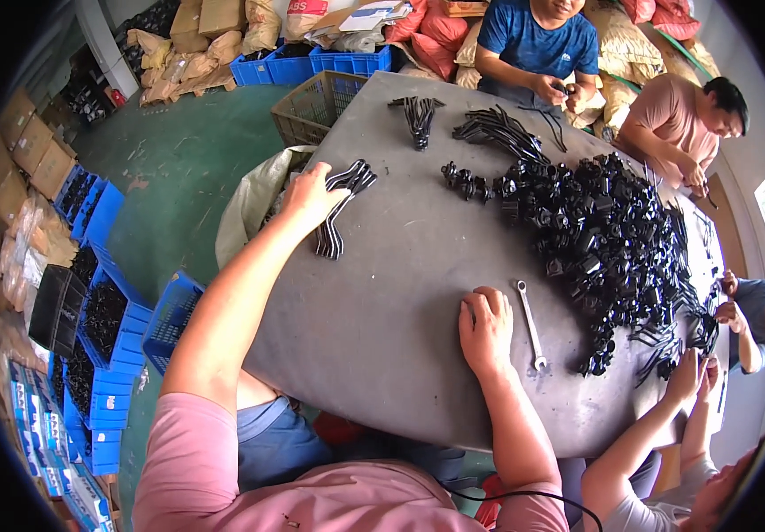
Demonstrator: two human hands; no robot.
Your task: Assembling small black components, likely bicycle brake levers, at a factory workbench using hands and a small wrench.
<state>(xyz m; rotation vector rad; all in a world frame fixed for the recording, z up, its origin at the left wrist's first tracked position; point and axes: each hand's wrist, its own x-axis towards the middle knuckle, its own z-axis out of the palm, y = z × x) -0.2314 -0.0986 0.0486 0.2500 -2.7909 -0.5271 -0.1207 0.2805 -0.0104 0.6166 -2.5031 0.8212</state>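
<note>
At the table's left edge, my left hand (310, 197) is closed round the middle of a bundle of thin black curved strips (329, 232). The strips' ends show above and below my fingers, and their exact kind is unclear. My right hand (487, 326) rests palm down on the grey table (382, 328), fingers out and slightly bent, holding nothing. Just right of it lies a combination wrench (530, 324), apart from the fingers. Farther off are a second bundle of black strips (418, 120) and a fanned pile of them (499, 133).
A large heap of small black plastic parts (591, 239) covers the table's right side. Several co-workers handle pieces around the far and right edges. A pale sack (254, 199) and an olive crate (307, 111) stand by the left edge; blue bins (117, 324) line the floor.
</note>
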